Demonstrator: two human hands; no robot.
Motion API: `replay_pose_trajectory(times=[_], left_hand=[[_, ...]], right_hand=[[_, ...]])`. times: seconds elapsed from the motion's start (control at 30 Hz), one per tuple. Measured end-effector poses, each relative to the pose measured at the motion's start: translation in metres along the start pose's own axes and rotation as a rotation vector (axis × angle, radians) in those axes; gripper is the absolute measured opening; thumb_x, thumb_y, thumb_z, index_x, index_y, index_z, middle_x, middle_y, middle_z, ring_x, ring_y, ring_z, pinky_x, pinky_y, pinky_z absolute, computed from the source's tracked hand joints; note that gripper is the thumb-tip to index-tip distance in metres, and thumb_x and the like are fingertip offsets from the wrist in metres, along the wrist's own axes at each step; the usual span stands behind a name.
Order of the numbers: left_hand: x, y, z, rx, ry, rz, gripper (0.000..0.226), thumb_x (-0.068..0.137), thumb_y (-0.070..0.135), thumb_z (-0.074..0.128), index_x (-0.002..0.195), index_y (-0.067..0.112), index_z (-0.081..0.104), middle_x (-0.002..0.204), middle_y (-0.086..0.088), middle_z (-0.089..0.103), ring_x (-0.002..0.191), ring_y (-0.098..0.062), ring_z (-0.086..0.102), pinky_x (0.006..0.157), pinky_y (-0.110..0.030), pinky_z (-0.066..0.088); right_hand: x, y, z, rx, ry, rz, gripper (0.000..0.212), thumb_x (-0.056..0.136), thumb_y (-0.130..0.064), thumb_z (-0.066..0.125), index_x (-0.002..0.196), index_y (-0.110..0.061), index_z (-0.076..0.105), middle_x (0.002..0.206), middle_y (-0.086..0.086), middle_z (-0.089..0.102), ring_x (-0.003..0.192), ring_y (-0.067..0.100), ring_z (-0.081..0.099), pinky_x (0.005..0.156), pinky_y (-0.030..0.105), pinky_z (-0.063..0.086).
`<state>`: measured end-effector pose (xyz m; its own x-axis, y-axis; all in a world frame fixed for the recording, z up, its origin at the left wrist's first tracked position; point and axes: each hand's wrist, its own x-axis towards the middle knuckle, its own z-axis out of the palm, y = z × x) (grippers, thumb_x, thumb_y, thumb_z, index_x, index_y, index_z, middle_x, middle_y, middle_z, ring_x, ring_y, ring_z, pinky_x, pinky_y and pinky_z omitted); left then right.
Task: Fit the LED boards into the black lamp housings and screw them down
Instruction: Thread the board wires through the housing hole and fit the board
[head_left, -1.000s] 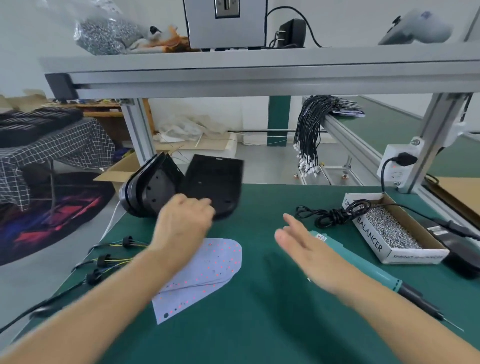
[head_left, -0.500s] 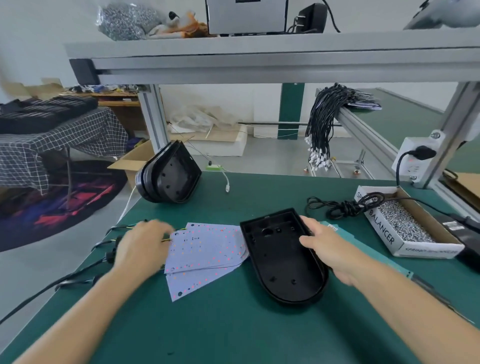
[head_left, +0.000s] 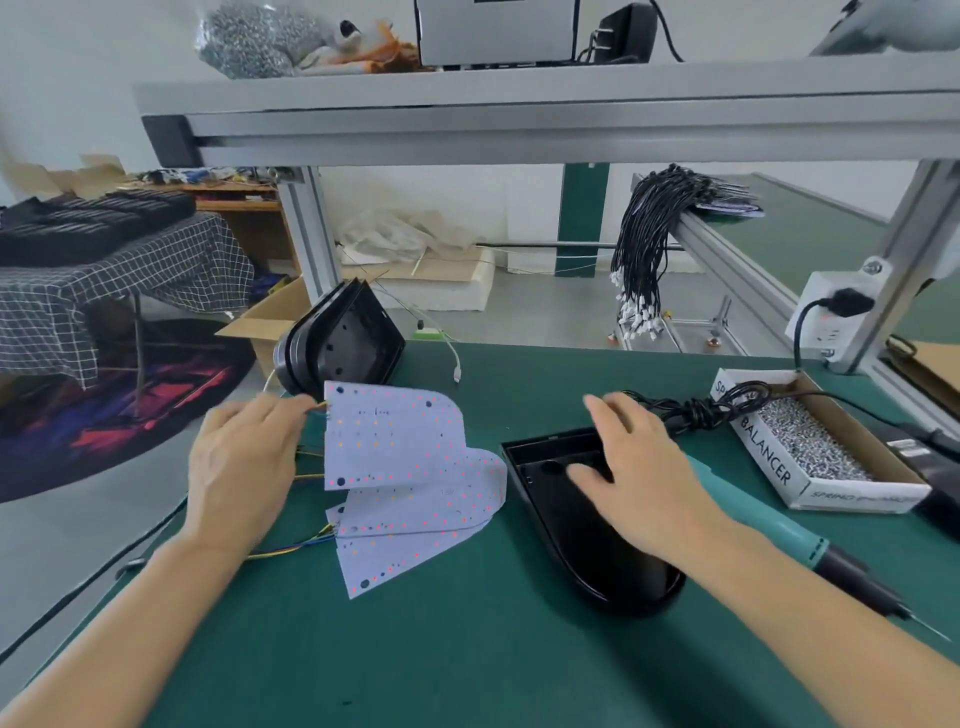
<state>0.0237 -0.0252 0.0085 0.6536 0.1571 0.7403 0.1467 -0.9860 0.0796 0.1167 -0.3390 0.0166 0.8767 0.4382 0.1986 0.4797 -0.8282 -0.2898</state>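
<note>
A white LED board (head_left: 389, 441) dotted with red and orange LEDs is tilted up off the green mat, and my left hand (head_left: 244, 467) pinches it at its left edge where the wires come out. Under it lie more LED boards (head_left: 415, 519), fanned out, with coloured wires trailing left. To their right an open black lamp housing (head_left: 597, 566) lies hollow side up. My right hand (head_left: 634, 467) rests on its upper half with the fingers spread, hiding part of the inside. Several more black housings (head_left: 337, 343) stand on edge at the back left.
A teal electric screwdriver (head_left: 769, 530) lies right of the housing, tip pointing toward me. Behind it sits an open cardboard box of screws (head_left: 810, 447) with a coiled black cable (head_left: 701, 410) beside it. An aluminium frame shelf (head_left: 519, 119) spans overhead. The mat's left edge drops to the floor.
My left hand has raised the top LED board off the pile. My right hand has slid from the housing's right rim onto its upper inside. The housing has stayed on the mat.
</note>
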Motion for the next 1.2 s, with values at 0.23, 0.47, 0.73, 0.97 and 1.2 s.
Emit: replay_pose_trajectory(times=[0.23, 0.47, 0.73, 0.97, 1.2], left_hand=[[0.056, 0.067, -0.048, -0.509, 0.13, 0.32, 0.022, 0.095, 0.004, 0.051, 0.101, -0.002, 0.071, 0.093, -0.009, 0.063, 0.081, -0.026, 0.059, 0.071, -0.036, 0.048], [0.07, 0.077, -0.048, -0.567, -0.053, 0.078, 0.068, 0.08, 0.031, 0.074, 0.138, 0.031, 0.039, 0.11, 0.013, 0.059, 0.097, -0.015, 0.057, 0.093, -0.036, 0.042], [0.01, -0.04, -0.01, -0.321, -0.574, -0.527, 0.024, 0.091, 0.024, 0.064, 0.068, 0.027, 0.067, 0.047, -0.004, 0.06, 0.05, -0.02, 0.056, 0.061, -0.034, 0.047], [0.076, 0.025, -0.027, -0.436, -0.206, -0.477, 0.015, 0.069, 0.045, 0.057, 0.073, 0.031, 0.062, 0.076, -0.002, 0.067, 0.079, -0.031, 0.062, 0.078, -0.043, 0.05], [0.098, 0.16, -0.032, -0.482, -0.008, 0.24, 0.015, 0.081, 0.022, 0.064, 0.089, 0.019, 0.077, 0.07, 0.0, 0.061, 0.074, -0.028, 0.058, 0.068, -0.032, 0.045]], right_hand=[[0.032, -0.068, -0.032, 0.573, 0.038, -0.432, 0.08, 0.083, -0.032, 0.072, 0.148, -0.022, 0.027, 0.149, -0.005, 0.037, 0.136, 0.006, 0.03, 0.112, 0.024, 0.022], [0.039, -0.032, -0.068, 0.908, 0.225, -0.214, 0.019, 0.09, -0.003, 0.061, 0.096, -0.022, 0.059, 0.09, 0.004, 0.066, 0.081, 0.005, 0.055, 0.073, 0.028, 0.045], [0.013, 0.084, -0.098, 1.134, 0.264, 0.328, 0.021, 0.091, -0.01, 0.061, 0.097, -0.029, 0.066, 0.083, -0.014, 0.071, 0.074, 0.012, 0.065, 0.064, 0.025, 0.046], [0.008, 0.106, -0.038, 0.543, -0.076, 0.458, 0.047, 0.089, -0.01, 0.062, 0.132, -0.023, 0.05, 0.12, 0.003, 0.054, 0.097, 0.023, 0.056, 0.071, 0.032, 0.041], [0.008, 0.092, -0.046, 0.199, 0.015, 0.36, 0.045, 0.096, -0.023, 0.051, 0.14, -0.019, 0.045, 0.142, 0.009, 0.041, 0.125, 0.027, 0.045, 0.104, 0.038, 0.037]])
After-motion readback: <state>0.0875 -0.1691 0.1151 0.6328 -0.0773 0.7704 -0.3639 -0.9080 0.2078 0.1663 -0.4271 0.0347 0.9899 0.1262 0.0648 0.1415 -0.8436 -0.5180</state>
